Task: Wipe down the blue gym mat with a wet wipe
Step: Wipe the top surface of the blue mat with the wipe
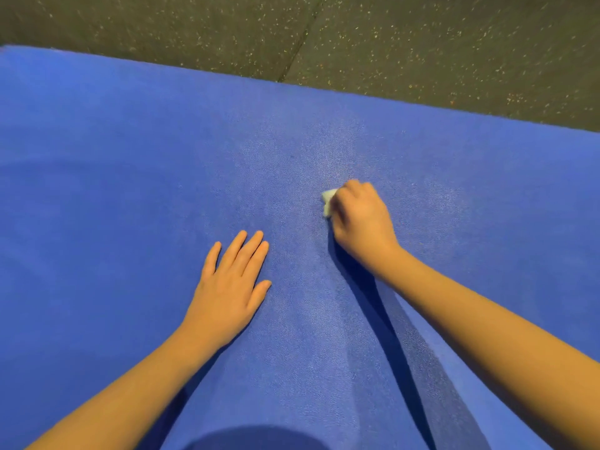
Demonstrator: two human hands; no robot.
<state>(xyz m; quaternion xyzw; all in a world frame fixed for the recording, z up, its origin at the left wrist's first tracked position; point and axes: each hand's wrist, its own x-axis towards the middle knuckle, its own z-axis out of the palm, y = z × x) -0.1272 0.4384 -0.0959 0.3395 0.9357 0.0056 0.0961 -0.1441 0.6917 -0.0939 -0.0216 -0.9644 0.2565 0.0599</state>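
Note:
The blue gym mat (130, 157) fills most of the view, its far edge running diagonally from upper left to right. My right hand (360, 219) is curled round a small bunched white wet wipe (328, 203) and holds it against the mat near the middle; only the wipe's left end shows past my fingers. My left hand (232, 284) lies flat on the mat, fingers straight and together, to the left of and nearer than the right hand. The mat around the wipe has a faint damp sheen.
Dark speckled rubber flooring (422, 43) lies beyond the mat's far edge, with a seam between its tiles. A rounded dark shadow (253, 438) falls on the mat at the bottom centre.

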